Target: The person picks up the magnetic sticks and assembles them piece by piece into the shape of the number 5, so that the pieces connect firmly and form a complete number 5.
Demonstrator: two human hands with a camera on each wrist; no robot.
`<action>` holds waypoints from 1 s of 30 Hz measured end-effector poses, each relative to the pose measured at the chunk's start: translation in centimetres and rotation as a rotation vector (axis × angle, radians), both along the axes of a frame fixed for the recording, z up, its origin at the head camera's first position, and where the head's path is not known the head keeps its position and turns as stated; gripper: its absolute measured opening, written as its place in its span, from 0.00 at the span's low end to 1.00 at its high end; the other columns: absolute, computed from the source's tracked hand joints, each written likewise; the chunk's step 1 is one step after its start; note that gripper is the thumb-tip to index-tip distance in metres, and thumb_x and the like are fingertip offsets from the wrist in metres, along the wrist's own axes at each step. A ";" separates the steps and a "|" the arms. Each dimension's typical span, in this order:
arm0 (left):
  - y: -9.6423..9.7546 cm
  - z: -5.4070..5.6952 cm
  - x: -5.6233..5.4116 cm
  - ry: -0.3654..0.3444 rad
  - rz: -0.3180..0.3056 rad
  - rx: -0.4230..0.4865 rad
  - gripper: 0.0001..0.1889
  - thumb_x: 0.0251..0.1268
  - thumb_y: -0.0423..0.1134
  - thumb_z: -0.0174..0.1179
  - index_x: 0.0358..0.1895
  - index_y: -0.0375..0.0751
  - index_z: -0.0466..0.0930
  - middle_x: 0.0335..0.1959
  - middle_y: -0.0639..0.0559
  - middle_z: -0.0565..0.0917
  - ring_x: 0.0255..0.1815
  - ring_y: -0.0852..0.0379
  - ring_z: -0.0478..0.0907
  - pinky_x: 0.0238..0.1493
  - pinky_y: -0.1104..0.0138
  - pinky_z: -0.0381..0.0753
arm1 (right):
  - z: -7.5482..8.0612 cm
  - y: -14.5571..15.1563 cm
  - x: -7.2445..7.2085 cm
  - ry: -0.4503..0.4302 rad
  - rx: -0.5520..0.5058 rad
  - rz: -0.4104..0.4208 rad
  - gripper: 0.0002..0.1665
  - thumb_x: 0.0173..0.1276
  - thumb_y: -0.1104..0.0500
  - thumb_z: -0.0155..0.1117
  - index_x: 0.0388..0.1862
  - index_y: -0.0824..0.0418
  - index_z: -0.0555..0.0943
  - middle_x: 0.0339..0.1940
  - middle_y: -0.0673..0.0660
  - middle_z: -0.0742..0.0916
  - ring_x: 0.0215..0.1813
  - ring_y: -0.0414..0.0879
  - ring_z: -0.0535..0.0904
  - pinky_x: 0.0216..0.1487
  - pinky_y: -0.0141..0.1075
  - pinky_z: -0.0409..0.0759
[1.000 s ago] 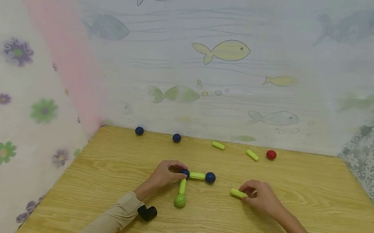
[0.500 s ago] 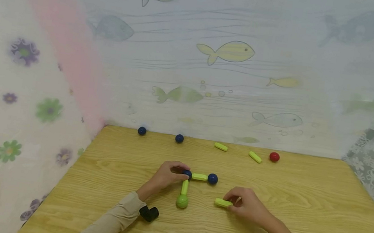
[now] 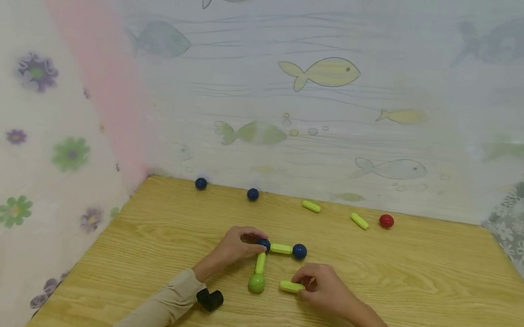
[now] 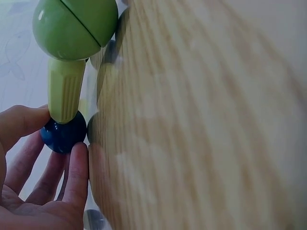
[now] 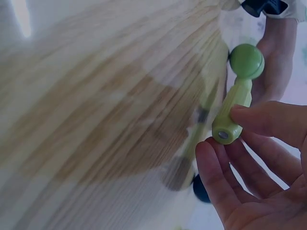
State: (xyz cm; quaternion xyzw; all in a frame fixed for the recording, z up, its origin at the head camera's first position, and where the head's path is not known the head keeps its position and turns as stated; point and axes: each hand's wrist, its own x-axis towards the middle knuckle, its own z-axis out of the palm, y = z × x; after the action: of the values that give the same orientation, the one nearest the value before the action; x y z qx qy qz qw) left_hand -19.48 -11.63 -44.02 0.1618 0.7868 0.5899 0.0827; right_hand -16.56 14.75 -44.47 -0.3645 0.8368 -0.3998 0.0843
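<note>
Right hand (image 3: 326,292): I have thumb and fingers pinched on the yellow-green rod (image 3: 290,286), its free end just beside the green ball (image 3: 257,283), a narrow gap between. Left hand (image 3: 235,244): fingers gripping the corner ball (image 3: 263,245), dark blue, from which the upright rod (image 3: 261,264) runs to the green ball and the cross rod (image 3: 281,249) to the end ball (image 3: 299,251).

Step in hand, my reading: rod to green ball. Best to keep it low, level and aimed at the ball's middle, left grip firm so the frame cannot skid; close the gap slowly, as the ends may be magnetic.

Materials: rods faceted and grooved, apparently plastic, a small metallic disc in the near end. Balls glossy; the green one has a seam. Surface (image 3: 448,298): wood-grained, reflective. Along its back edge, a red ball (image 3: 386,221).
</note>
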 end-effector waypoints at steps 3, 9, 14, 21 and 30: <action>0.2 -0.1 -0.1 0.004 0.008 -0.012 0.15 0.61 0.30 0.63 0.51 0.28 0.80 0.48 0.37 0.81 0.49 0.42 0.78 0.47 0.63 0.78 | -0.2 -0.6 -0.1 0.000 -0.005 0.013 0.10 0.56 0.71 0.67 0.38 0.63 0.84 0.35 0.52 0.85 0.35 0.42 0.78 0.33 0.31 0.79; 0.3 -0.2 -0.2 0.008 0.014 -0.024 0.15 0.61 0.30 0.63 0.50 0.29 0.80 0.47 0.38 0.82 0.47 0.44 0.78 0.46 0.63 0.78 | -0.7 -1.9 -0.2 0.013 -0.010 0.032 0.10 0.56 0.71 0.67 0.37 0.63 0.84 0.34 0.53 0.85 0.34 0.43 0.79 0.33 0.31 0.79; 0.2 0.0 -0.1 -0.001 0.024 -0.027 0.15 0.60 0.30 0.63 0.50 0.29 0.80 0.47 0.38 0.82 0.47 0.45 0.78 0.46 0.64 0.78 | -0.8 -2.7 -0.4 0.010 -0.003 0.033 0.09 0.56 0.71 0.68 0.37 0.63 0.84 0.33 0.52 0.84 0.34 0.42 0.79 0.33 0.30 0.79; 0.1 -0.2 -0.1 0.014 0.024 -0.026 0.14 0.61 0.31 0.63 0.50 0.29 0.81 0.47 0.39 0.82 0.48 0.45 0.78 0.47 0.63 0.78 | -0.8 -2.8 -0.3 0.003 -0.006 0.021 0.09 0.56 0.70 0.69 0.37 0.63 0.84 0.33 0.52 0.84 0.34 0.41 0.80 0.34 0.30 0.79; 0.1 -1.2 -0.8 0.011 0.027 -0.039 0.15 0.61 0.32 0.64 0.50 0.30 0.81 0.47 0.41 0.83 0.48 0.45 0.78 0.47 0.63 0.78 | -0.8 -2.6 -0.3 0.010 -0.005 0.014 0.09 0.56 0.70 0.69 0.35 0.62 0.84 0.32 0.51 0.84 0.33 0.39 0.79 0.33 0.31 0.80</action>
State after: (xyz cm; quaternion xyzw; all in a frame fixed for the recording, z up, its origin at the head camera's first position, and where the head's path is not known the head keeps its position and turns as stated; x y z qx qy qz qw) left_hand -20.28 -11.57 -45.22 0.1528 0.8008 0.5744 0.0735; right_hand -16.83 12.17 -45.27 -0.3726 0.8336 -0.3996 0.0818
